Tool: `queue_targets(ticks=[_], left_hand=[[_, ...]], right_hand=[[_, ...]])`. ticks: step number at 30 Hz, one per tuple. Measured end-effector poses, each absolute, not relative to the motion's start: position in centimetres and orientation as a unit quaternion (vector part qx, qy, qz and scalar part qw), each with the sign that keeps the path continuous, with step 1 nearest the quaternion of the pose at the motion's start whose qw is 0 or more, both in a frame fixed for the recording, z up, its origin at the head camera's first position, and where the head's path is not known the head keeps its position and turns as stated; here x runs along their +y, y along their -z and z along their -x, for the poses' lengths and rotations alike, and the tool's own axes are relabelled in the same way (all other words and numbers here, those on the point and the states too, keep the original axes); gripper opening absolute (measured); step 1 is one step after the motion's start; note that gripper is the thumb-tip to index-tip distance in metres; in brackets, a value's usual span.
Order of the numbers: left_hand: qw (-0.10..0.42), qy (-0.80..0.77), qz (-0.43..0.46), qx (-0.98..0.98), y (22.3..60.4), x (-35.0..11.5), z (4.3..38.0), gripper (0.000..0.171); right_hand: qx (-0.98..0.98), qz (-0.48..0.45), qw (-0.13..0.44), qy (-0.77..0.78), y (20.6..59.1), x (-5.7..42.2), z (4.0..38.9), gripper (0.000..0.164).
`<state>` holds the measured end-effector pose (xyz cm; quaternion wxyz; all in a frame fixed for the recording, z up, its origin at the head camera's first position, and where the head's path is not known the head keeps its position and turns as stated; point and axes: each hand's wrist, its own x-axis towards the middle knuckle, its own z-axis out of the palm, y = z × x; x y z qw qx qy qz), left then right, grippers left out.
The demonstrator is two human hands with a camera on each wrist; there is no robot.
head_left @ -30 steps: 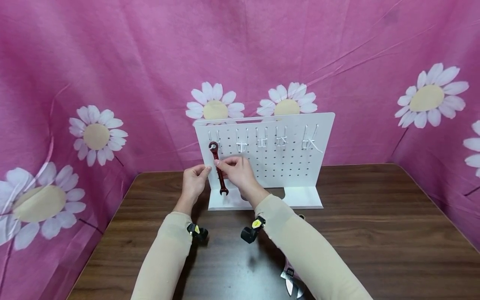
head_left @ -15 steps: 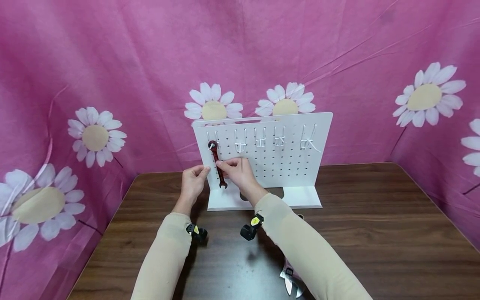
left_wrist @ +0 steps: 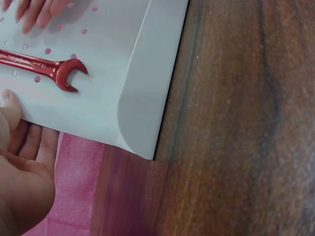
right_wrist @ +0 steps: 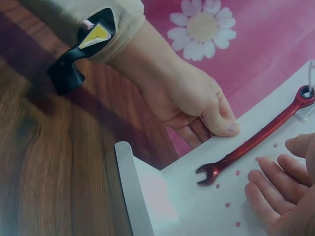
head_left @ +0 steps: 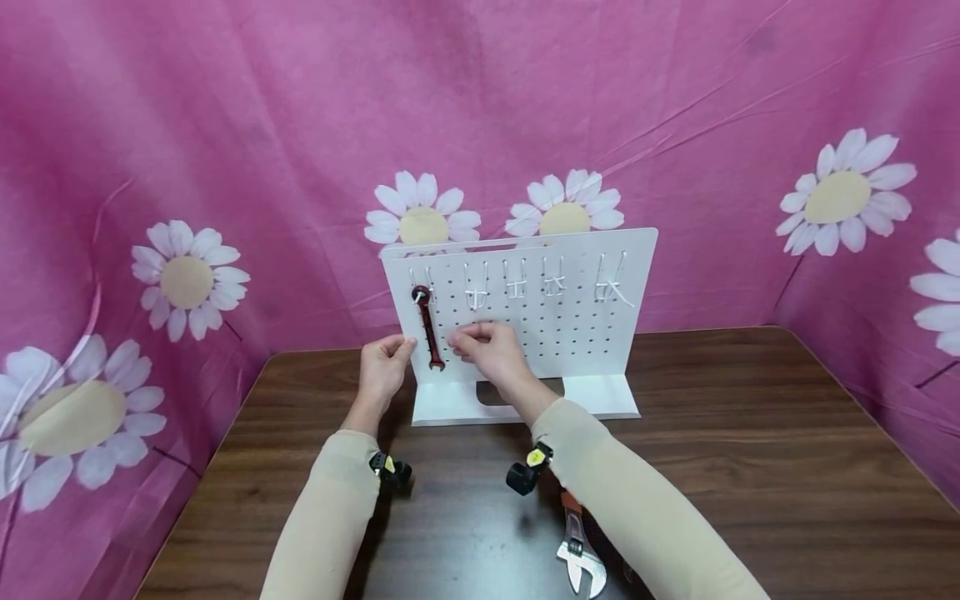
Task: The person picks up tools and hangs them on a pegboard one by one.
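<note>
A red combination wrench (head_left: 428, 329) hangs by its ring end from the leftmost hook of a white pegboard (head_left: 540, 325), its open end pointing down. My left hand (head_left: 384, 367) grips the board's left edge, thumb in front and fingers behind, as the left wrist view shows. Just right of the wrench, my right hand (head_left: 491, 350) is apart from it, fingers loosely bent and holding nothing. In the right wrist view its fingers (right_wrist: 275, 189) lie close over the perforated face. The wrench's ring end (right_wrist: 305, 93) sits around the hook there.
Several more white hooks (head_left: 516, 287) line the upper part of the board. An adjustable wrench (head_left: 579, 554) with an orange-red grip lies on the wooden table (head_left: 750, 450), partly hidden under my right forearm. A pink flowered cloth (head_left: 480, 100) hangs behind the table.
The wrench's ring end has come to hang on the left hook. My right hand has let go of it and moved right. The left hand stays at the board's edge.
</note>
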<state>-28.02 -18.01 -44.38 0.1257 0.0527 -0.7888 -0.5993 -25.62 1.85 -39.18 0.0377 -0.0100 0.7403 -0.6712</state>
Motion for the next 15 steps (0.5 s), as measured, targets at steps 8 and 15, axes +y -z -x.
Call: queue_targets(ticks=[8, 15], left_hand=[[0.126, 0.607, -0.051, -0.783, 44.7, -18.2, 28.0, 0.022], [0.123, 0.608, -0.051, -0.783, 44.6, -18.2, 28.2, 0.022]], right_hand=[[0.765, 0.055, 0.062, 0.638, 38.1, 4.3, 23.5, 0.025], [0.776, 0.1, 0.068, 0.619, 37.9, 6.0, 22.1, 0.027]])
